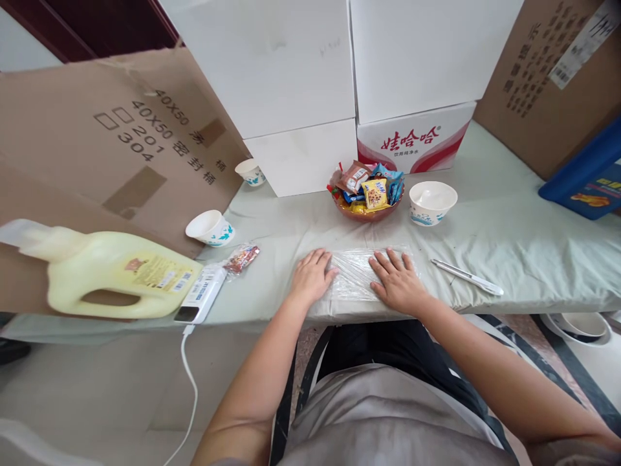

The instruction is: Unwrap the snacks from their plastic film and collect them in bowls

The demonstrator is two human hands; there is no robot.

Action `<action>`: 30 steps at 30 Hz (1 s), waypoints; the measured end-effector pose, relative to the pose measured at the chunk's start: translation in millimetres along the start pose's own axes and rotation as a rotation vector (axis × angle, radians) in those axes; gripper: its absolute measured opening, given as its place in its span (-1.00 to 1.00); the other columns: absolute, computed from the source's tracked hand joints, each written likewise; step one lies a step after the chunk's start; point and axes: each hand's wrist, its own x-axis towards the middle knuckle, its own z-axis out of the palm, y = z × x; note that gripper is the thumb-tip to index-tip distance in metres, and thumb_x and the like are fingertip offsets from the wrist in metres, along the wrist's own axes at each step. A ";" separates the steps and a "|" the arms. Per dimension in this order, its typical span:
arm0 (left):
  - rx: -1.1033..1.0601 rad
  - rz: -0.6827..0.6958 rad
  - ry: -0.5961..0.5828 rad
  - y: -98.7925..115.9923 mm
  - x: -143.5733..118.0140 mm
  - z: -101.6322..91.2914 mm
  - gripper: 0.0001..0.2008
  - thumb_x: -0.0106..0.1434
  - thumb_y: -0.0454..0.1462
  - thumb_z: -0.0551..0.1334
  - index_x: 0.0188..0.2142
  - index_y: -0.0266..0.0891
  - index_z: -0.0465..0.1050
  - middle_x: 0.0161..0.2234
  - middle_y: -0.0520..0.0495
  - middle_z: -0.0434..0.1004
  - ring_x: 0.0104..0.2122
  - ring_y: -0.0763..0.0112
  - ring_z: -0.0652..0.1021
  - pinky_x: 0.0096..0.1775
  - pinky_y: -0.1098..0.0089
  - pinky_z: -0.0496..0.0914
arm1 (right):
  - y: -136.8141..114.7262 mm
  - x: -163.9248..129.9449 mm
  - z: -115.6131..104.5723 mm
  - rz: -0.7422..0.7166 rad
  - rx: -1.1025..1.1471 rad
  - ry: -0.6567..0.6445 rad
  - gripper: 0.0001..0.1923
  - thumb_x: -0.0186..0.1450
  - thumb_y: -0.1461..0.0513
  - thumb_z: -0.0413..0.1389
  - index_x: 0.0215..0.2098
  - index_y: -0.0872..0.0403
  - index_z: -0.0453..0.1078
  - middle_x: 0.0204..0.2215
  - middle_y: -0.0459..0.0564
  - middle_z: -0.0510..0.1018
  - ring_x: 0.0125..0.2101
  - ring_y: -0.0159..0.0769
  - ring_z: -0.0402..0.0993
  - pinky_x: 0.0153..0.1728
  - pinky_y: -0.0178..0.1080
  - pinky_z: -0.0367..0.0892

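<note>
A flat sheet of clear plastic wrap lies creased on the cloth-covered table near its front edge. My left hand rests palm down at the wrap's left side, fingers stretched forward. On the right part of the wrap lies my right hand, flat with its fingers spread. Right of that hand is a slim white utility knife, apart from it. Behind the wrap stands a brown bowl heaped with wrapped snacks. A patterned paper bowl is beside it.
At left, a yellow detergent bottle lies on its side by a white power bank with a cable. Near it are a small snack packet and a tilted paper bowl. White boxes and a blue container border the table.
</note>
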 end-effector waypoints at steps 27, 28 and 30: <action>-0.258 0.360 -0.037 -16.8 -80.2 -14.8 -0.69 0.23 -0.24 0.25 -0.02 -0.15 0.45 0.07 -0.15 0.46 0.14 0.17 0.40 0.19 0.09 0.29 | 51.5 -95.3 -20.1 -0.208 0.273 0.228 -0.76 0.40 0.27 -0.01 -0.07 0.03 0.46 -0.10 0.05 0.57 -0.08 -0.20 0.43 -0.05 -0.08 0.32; -0.294 0.362 -0.018 -19.4 -84.5 -14.3 -0.78 0.26 -0.27 0.20 -0.09 -0.15 0.48 0.03 -0.13 0.50 0.12 0.20 0.43 0.17 0.11 0.32 | 51.1 -96.7 -20.6 -0.204 0.310 0.249 -0.79 0.40 0.28 -0.01 -0.12 0.03 0.47 -0.15 0.04 0.58 -0.11 -0.21 0.44 -0.08 -0.10 0.33; -0.380 0.351 0.024 -23.7 -90.5 -13.3 -0.84 0.31 -0.31 0.14 -0.22 -0.15 0.50 -0.07 -0.11 0.56 0.06 0.25 0.48 0.13 0.14 0.37 | 51.1 -96.7 -23.2 -0.199 0.393 0.268 -0.81 0.40 0.27 0.00 -0.16 0.03 0.46 -0.21 0.03 0.59 -0.15 -0.23 0.45 -0.11 -0.12 0.35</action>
